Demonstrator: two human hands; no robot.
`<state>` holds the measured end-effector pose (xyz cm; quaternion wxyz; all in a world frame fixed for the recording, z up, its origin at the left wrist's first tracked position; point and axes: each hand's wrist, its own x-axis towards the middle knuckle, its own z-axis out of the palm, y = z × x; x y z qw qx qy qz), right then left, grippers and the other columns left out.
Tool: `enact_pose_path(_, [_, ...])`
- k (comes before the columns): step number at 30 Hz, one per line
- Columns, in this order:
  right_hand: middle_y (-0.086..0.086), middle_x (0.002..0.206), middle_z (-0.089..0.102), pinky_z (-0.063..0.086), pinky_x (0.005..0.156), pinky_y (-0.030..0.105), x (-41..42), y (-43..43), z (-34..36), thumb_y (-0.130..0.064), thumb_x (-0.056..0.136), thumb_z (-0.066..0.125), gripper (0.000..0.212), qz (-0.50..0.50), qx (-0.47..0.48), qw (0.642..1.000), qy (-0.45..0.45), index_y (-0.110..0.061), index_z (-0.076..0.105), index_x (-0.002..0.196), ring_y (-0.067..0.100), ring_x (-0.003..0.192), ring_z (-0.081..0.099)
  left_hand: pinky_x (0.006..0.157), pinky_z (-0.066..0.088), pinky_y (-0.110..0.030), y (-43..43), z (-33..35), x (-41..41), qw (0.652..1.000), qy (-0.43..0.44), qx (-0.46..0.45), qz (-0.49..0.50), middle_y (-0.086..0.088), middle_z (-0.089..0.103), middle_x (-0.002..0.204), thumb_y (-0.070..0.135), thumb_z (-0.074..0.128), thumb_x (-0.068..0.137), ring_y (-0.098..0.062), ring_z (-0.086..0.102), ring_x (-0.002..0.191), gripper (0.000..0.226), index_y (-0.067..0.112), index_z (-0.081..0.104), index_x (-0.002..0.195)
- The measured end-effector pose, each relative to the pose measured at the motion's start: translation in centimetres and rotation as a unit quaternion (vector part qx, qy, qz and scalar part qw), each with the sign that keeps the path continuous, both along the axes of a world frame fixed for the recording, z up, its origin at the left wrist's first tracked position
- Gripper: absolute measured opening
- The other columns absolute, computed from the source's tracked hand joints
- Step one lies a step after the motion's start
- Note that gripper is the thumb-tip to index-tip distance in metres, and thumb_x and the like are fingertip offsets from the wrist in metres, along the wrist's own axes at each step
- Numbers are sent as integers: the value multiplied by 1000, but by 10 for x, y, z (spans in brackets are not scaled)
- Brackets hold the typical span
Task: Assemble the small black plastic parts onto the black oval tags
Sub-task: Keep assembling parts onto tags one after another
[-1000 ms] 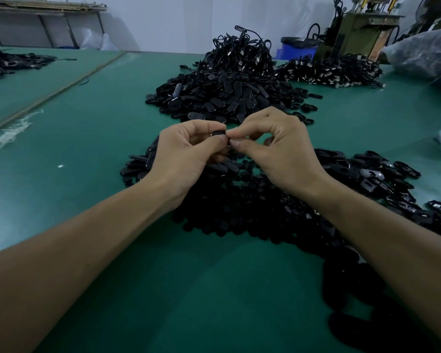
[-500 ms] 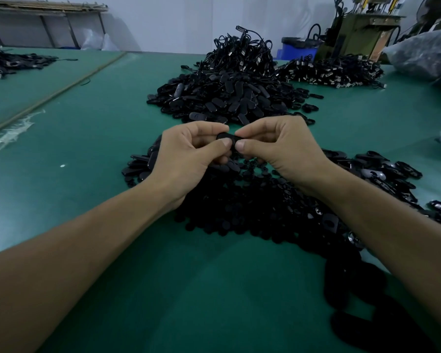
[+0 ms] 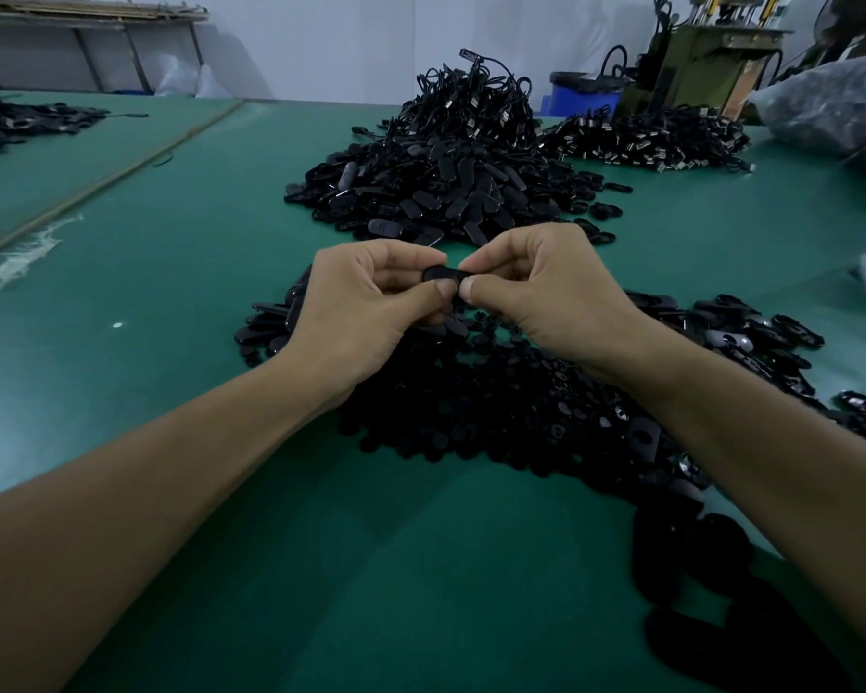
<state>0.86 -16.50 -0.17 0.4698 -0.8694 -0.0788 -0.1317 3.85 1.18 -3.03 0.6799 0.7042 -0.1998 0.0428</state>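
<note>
A black oval tag point(image 3: 443, 275) is held between both hands above the green table point(image 3: 171, 272). My left hand point(image 3: 366, 305) pinches its left end with thumb and curled fingers. My right hand point(image 3: 546, 287) pinches its right end the same way. Whether a small part sits on the tag is hidden by the fingers. Under the hands lies a spread of small black plastic parts point(image 3: 491, 407). Loose oval tags point(image 3: 751, 337) lie to the right of it, and a few more tags point(image 3: 266, 332) at its left edge.
A large heap of oval tags with cords point(image 3: 451, 177) lies behind the hands. Another black pile point(image 3: 646, 137) sits at the back right beside a blue bin point(image 3: 581, 92) and a machine point(image 3: 711, 57). Plastic bags point(image 3: 831, 102) lie at the right edge.
The hands have lowered slightly and turned the piece, so the tag now shows between the thumbs. My right wrist has dropped closer to the pile.
</note>
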Motion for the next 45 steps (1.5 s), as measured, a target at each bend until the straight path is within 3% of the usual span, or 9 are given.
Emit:
enact_pose_path(10, [-4,75,72,54,66,18,-3,-1,3,-14,87,74,8,28,-7,1000,0,-21,73,88,1,66,64,61,57,-19,3,3,0,1000,-18,16,5,-7,77,75,0,81,80,-14,72,61,17,11,73,89])
enact_pose_path(14, [-5,98,73,53,80,17,0,-9,4,-20,98,60,18,-30,-99,994,-17,-21,73,112,2,83,65,66,58,-24,3,-1,3,991,-69,68,89,1,75,76,7,81,83,-14,73,65,21,25,73,88])
enact_pose_path(18, [13,132,59,44,103,43,-1,-24,5,-18,99,47,35,-179,-349,919,33,-15,60,131,24,103,57,74,56,-16,7,-1,3,970,-141,108,167,18,71,83,15,75,89,1,69,75,19,34,71,93])
enact_pose_path(22, [19,114,54,30,104,54,-7,-28,7,-27,95,45,23,-245,-436,845,188,-10,56,106,42,113,47,71,57,-28,9,-2,3,955,-138,162,208,20,71,85,26,72,92,1,64,71,13,34,75,101])
enact_pose_path(25, [14,100,53,37,92,49,-7,-27,5,-22,96,45,17,-239,-421,856,180,-10,56,103,36,92,48,79,60,-38,11,-1,5,948,-114,193,224,18,71,88,27,70,92,-6,67,78,14,32,76,104])
enact_pose_path(29, [14,103,60,37,93,45,-5,-29,2,-13,95,48,25,-224,-451,855,125,-13,62,115,35,101,54,88,55,-43,14,2,6,937,-92,233,242,18,69,94,32,70,90,-15,65,86,12,37,75,100])
enact_pose_path(37, [11,81,52,43,92,45,1,-30,-4,-28,101,40,36,-186,-396,894,95,-6,52,74,33,87,49,98,45,-46,12,4,4,915,-108,282,268,12,55,103,27,68,91,-21,56,106,14,39,68,97])
enact_pose_path(42, [13,117,64,41,99,45,5,-30,-8,-41,98,56,31,-169,-394,899,88,-17,71,112,37,116,53,95,45,-42,9,4,1,923,-156,239,258,11,58,99,25,67,92,-15,51,98,16,40,64,89])
enact_pose_path(45, [7,115,67,40,98,45,7,-33,-9,-33,97,60,17,-178,-369,910,56,-24,72,104,34,117,54,88,45,-32,6,3,-2,928,-197,214,234,14,59,94,21,69,91,-12,51,93,15,36,68,89])
